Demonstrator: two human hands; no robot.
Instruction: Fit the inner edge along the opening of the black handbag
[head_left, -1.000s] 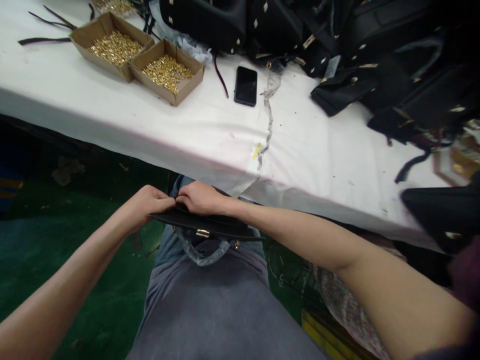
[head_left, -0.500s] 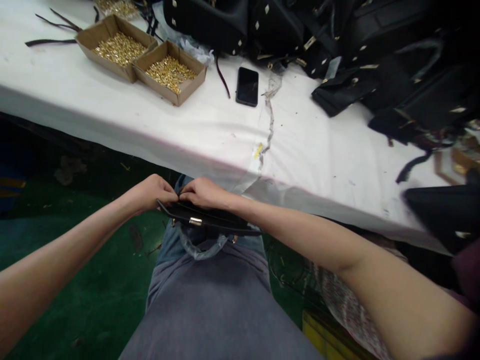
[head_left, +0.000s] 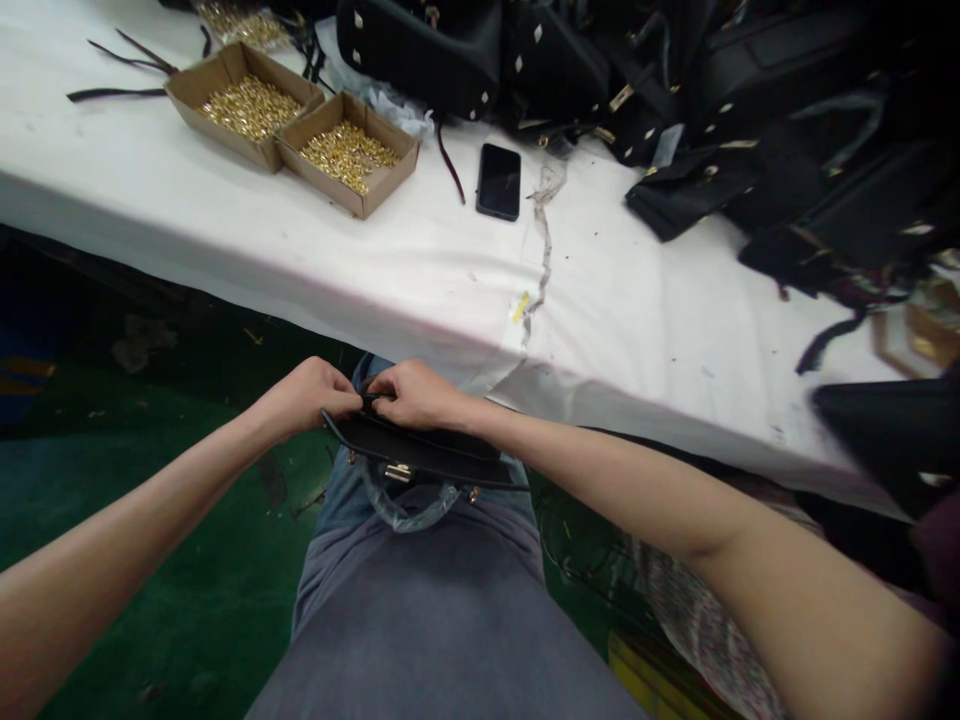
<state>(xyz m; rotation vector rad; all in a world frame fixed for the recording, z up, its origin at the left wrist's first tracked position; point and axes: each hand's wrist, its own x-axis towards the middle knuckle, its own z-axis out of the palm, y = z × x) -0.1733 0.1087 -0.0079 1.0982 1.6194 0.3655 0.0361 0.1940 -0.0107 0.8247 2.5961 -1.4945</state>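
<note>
A black handbag (head_left: 420, 452) rests on the lap, with a gold clasp and a plastic-wrapped handle (head_left: 409, 518) on the side nearest the body. My left hand (head_left: 322, 390) pinches the bag's upper edge at its left end. Close beside it, my right hand (head_left: 416, 393) grips black material at the same edge, its fingers curled. The two hands almost touch. The bag's far side is partly hidden behind my right hand and forearm.
On the white table (head_left: 360, 262) stand two cardboard boxes (head_left: 382, 190) of small gold pieces. A phone (head_left: 499, 182) lies right of them. Several black bags (head_left: 420, 55) are piled at the back and right. Green floor (head_left: 195, 560) shows below.
The bag's top has tilted so that more of its dark inner side shows. My right hand has shifted slightly right, and the whole view has moved a little.
</note>
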